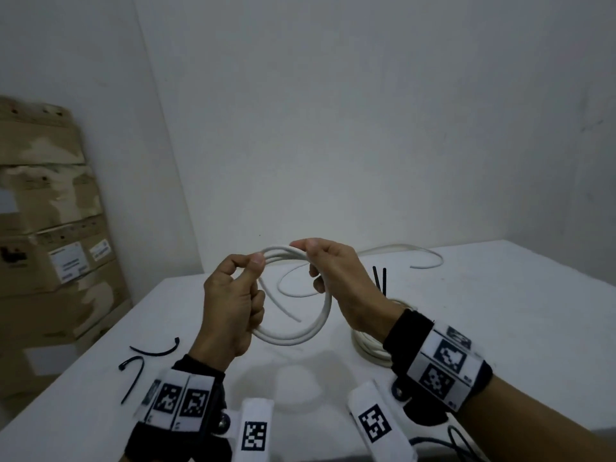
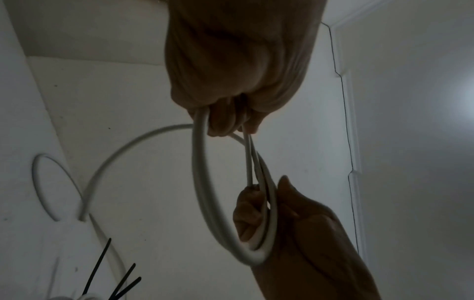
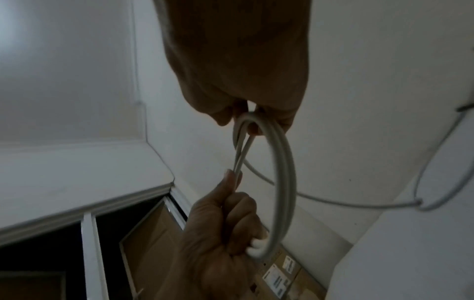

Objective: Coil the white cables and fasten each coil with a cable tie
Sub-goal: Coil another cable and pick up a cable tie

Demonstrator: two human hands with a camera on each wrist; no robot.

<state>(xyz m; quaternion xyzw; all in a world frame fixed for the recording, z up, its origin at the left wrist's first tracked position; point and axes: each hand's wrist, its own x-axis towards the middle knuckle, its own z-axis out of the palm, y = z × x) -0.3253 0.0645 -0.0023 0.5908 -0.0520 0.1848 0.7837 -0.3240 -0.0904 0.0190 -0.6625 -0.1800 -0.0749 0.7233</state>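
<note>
Both hands hold a white cable coil [image 1: 310, 331] of a few loops above the white table [image 1: 500, 328]. My left hand [image 1: 233, 305] pinches its left side between thumb and curled fingers. My right hand [image 1: 333, 278] grips its right side. A loose cable tail [image 1: 290, 291] curls through the middle of the coil. The left wrist view shows the coil [image 2: 205, 182] running between my left hand [image 2: 231, 91] above and the right hand [image 2: 282, 223] below. In the right wrist view the coil [image 3: 284, 182] hangs from my right hand [image 3: 243, 81].
Another coiled white cable [image 1: 370, 348] lies under my right wrist. A loose white cable [image 1: 416, 251] sprawls at the table's back. Black cable ties lie at front left [image 1: 140, 365] and stand behind my right hand [image 1: 381, 281]. Cardboard boxes [image 1: 50, 228] stack left of the table.
</note>
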